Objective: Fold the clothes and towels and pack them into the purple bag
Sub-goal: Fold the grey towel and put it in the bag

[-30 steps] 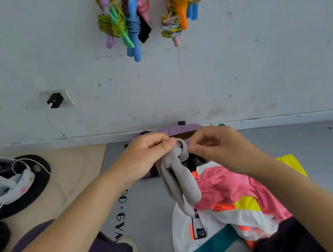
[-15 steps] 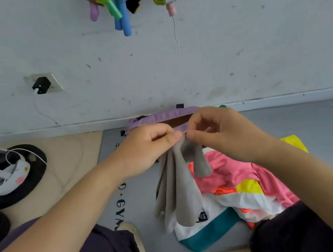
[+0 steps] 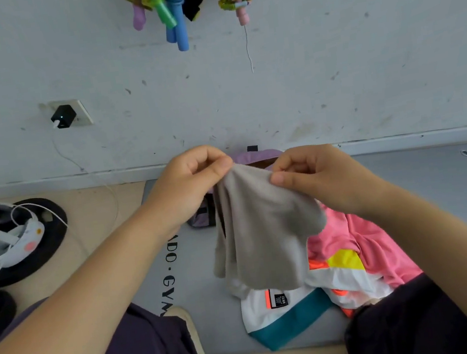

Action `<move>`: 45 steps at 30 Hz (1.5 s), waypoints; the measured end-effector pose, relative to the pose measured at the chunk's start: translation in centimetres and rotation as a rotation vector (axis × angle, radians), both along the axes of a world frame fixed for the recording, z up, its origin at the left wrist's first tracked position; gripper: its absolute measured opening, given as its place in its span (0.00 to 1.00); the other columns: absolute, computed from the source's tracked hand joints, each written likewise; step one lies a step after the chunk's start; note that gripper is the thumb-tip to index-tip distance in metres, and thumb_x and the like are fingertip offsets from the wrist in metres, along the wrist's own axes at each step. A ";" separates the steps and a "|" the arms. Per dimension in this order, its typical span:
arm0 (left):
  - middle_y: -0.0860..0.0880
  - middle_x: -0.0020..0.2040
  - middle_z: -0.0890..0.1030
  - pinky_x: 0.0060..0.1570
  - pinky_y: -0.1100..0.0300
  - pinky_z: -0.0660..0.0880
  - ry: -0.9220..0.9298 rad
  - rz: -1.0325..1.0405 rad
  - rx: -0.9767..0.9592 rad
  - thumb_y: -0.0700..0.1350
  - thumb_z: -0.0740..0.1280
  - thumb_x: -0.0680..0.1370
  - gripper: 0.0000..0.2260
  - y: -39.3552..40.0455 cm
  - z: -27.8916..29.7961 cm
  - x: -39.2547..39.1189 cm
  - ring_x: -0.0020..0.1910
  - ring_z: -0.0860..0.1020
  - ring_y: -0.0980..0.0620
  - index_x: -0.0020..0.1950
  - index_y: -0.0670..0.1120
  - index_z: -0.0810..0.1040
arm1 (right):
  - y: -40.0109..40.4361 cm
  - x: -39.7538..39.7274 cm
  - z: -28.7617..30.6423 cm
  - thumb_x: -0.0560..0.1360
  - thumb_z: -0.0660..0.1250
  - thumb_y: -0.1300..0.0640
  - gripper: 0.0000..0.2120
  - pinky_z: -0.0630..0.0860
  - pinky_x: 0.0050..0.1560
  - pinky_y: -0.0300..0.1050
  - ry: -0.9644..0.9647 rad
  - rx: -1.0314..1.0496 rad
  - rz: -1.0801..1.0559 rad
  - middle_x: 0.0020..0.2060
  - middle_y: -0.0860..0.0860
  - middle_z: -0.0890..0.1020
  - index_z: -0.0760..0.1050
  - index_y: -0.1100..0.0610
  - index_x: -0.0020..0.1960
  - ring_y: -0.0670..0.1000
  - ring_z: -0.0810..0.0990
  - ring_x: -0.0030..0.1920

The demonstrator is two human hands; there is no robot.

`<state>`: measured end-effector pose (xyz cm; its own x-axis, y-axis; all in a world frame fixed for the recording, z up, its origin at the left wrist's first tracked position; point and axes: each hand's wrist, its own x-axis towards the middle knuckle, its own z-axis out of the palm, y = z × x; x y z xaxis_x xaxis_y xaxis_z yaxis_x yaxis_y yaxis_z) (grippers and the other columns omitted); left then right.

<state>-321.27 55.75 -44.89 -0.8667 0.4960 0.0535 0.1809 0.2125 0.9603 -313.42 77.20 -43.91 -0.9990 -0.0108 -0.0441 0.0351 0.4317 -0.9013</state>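
Observation:
A grey cloth (image 3: 260, 232) hangs in the air at the middle of the view. My left hand (image 3: 189, 188) pinches its top left corner and my right hand (image 3: 315, 178) pinches its top right edge, a short way apart. Behind the hands, by the wall, the purple bag (image 3: 256, 157) shows only its rim and a lower corner. Under the cloth lies a pile of clothes: a pink, yellow and orange garment (image 3: 363, 246) and a white one with a teal band (image 3: 286, 315).
A grey gym mat (image 3: 423, 181) carries the pile and the bag. Black weight plates (image 3: 40, 232) with white headphones (image 3: 18, 243) lie on the floor at left. Coloured jump ropes (image 3: 174, 9) hang on the wall above. My dark-clad knees fill the bottom corners.
The grey cloth was bunched between my hands; now my hands have moved apart and it has spread open, hanging wider and lower over the pile.

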 end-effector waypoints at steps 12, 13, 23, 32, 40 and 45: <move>0.45 0.26 0.71 0.35 0.57 0.62 0.271 0.058 -0.288 0.46 0.70 0.78 0.07 -1.5 -0.9 -1.4 0.29 0.65 0.53 0.40 0.49 0.78 | 2.4 -0.5 0.6 0.71 0.75 0.54 0.13 0.70 0.22 0.38 -0.022 0.028 -0.175 0.20 0.53 0.76 0.73 0.58 0.39 0.52 0.73 0.20; 0.48 0.25 0.70 0.35 0.58 0.63 0.283 0.069 -0.299 0.46 0.70 0.78 0.07 -1.4 -1.0 -1.3 0.28 0.65 0.54 0.40 0.50 0.78 | 2.4 -0.3 0.6 0.73 0.74 0.56 0.09 0.71 0.23 0.40 -0.020 0.012 -0.152 0.21 0.53 0.76 0.74 0.58 0.42 0.52 0.75 0.21; 0.34 0.33 0.76 0.37 0.54 0.63 0.163 -0.161 -0.108 0.50 0.69 0.76 0.04 1.5 -0.5 2.5 0.32 0.67 0.49 0.43 0.51 0.80 | -1.5 1.0 -0.2 0.77 0.69 0.58 0.03 0.70 0.24 0.39 -0.140 -0.157 0.150 0.25 0.50 0.78 0.78 0.53 0.50 0.52 0.76 0.24; 0.36 0.40 0.82 0.40 0.59 0.67 0.133 -0.042 -0.207 0.47 0.71 0.77 0.05 -0.7 0.6 0.0 0.36 0.72 0.53 0.44 0.48 0.83 | 2.5 -0.2 0.9 0.76 0.69 0.58 0.08 0.71 0.26 0.40 0.072 -0.119 -0.315 0.22 0.52 0.76 0.77 0.60 0.40 0.51 0.73 0.21; 0.38 0.40 0.82 0.42 0.55 0.70 0.115 -0.211 -0.161 0.50 0.69 0.77 0.04 1.2 -0.1 2.3 0.36 0.74 0.52 0.44 0.54 0.82 | -1.7 1.6 0.2 0.77 0.69 0.59 0.11 0.72 0.25 0.39 -0.101 -0.155 0.176 0.25 0.53 0.78 0.76 0.51 0.58 0.51 0.76 0.22; 0.34 0.39 0.80 0.40 0.54 0.66 0.133 -0.190 -0.155 0.54 0.68 0.75 0.07 1.0 0.5 1.9 0.36 0.71 0.51 0.45 0.53 0.82 | -1.4 0.9 -0.1 0.76 0.70 0.58 0.05 0.72 0.23 0.40 -0.110 -0.102 0.034 0.23 0.52 0.77 0.75 0.59 0.45 0.51 0.75 0.22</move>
<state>-319.34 56.73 -44.42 -0.7474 0.6605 0.0716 0.3543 0.3051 0.8839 -312.54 75.76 -43.97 -0.9872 -0.0546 -0.1502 0.1229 0.3408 -0.9321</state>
